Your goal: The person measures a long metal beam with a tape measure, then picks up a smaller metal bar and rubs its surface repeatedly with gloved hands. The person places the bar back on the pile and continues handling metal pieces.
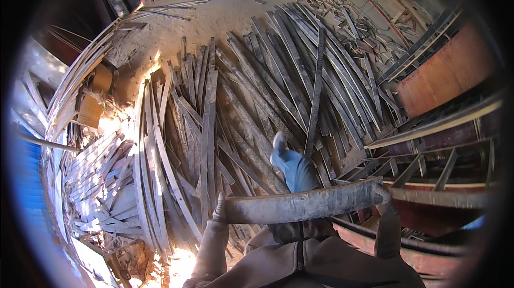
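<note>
A wide, weathered grey-brown wooden plank [300, 206] lies crosswise in front of my body, held up at both ends. My left hand [219, 209], in a pale glove, is closed on its left end. Around its right end my right hand [382, 196] is closed, also gloved; the fingers behind the wood are partly hidden. Beyond the plank, my leg in blue trousers [300, 170] steps among many long, narrow wooden strips [210, 127] that lie loosely heaped on the ground.
Short wood offcuts [348, 12] are scattered over the dirt floor [230, 9] at the far right. To the right stand wooden frames [444, 170] with crosspieces and a reddish panel [450, 74]. More strips [107, 175] pile up at left, by a blue corrugated sheet [27, 197].
</note>
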Demonstrator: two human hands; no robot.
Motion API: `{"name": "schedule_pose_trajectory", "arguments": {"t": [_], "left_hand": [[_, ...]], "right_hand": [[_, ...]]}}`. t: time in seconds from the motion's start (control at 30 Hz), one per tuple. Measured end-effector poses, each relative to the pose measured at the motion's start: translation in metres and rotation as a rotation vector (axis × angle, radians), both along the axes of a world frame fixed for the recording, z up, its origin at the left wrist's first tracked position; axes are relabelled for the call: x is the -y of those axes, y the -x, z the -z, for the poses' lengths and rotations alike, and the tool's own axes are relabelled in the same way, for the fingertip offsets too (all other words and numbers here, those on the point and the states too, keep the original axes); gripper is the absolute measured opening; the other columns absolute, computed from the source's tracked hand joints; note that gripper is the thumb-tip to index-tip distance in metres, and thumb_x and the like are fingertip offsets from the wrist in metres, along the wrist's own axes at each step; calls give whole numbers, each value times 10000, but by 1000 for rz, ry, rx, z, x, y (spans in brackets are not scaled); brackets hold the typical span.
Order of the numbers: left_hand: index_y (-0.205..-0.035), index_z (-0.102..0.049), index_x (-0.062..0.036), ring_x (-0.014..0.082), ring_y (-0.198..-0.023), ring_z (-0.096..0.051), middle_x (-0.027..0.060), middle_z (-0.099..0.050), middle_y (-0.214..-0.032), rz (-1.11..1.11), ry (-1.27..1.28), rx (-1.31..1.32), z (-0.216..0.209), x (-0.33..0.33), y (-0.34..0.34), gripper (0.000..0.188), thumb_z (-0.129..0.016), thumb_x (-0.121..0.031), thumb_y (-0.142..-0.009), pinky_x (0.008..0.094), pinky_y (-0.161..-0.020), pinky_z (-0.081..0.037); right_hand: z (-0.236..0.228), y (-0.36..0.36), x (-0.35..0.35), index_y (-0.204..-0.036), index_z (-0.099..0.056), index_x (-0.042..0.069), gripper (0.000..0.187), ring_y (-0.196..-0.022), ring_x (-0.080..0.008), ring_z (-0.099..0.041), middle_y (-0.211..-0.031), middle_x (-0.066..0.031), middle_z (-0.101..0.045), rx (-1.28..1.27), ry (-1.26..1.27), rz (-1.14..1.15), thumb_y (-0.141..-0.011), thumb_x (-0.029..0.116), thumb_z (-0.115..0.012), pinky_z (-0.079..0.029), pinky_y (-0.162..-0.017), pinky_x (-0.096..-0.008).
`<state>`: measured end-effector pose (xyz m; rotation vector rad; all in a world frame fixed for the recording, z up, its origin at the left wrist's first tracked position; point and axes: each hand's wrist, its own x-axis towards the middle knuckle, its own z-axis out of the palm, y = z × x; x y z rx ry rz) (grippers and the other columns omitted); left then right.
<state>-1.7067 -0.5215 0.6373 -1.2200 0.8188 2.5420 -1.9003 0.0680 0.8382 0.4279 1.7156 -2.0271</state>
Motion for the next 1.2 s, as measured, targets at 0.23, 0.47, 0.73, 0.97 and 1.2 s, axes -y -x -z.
{"name": "schedule_pose_trajectory", "arguments": {"t": [0.23,0.47,0.73,0.97,1.2], "left_hand": [[-1437,-606,-31,295,-1137,-706,135,-718,-1285,118,-57,-49,42,77,332,805,-844,-533,-855,480,-1034,-558],[-1483,-572,-34,292,-1175,-700,127,-701,-1332,273,-75,-306,-80,214,603,842,-897,-454,-829,478,-1055,-551],[-1690,-298,-89,392,-1497,-429,156,-421,-1675,-364,0,-872,-214,278,856,1178,-639,-852,-860,622,-1272,-274],[-1508,-557,-119,352,-1376,-535,101,-611,-1472,-564,-14,-443,-180,310,1191,892,-614,-792,-926,591,-1170,-417],[-1464,-630,-189,349,-1355,-580,77,-634,-1482,-609,20,-237,-199,424,1508,659,-696,-608,-960,599,-1134,-473]], "right_hand": [[32,331,86,-1357,-642,14,486,-1089,-287,-735,-1243,-124,-742,162,179,-53,-965,285,-740,-593,-953,-449],[24,588,128,-1309,-684,6,424,-1074,-308,-755,-1220,-147,-771,226,404,-162,-1004,300,-702,-614,-950,-451],[-13,867,307,-1396,-604,-36,661,-1135,-268,-730,-1294,-165,-728,7,356,-222,-963,446,-737,-578,-1015,-414],[25,1113,468,-1349,-627,6,518,-1069,-212,-693,-1180,-96,-726,-370,-200,-170,-910,223,-800,-574,-916,-370],[-33,1360,567,-1523,-472,7,845,-1301,-251,-593,-1425,-150,-615,-81,80,-194,-814,141,-911,-499,-1082,-400]]}}
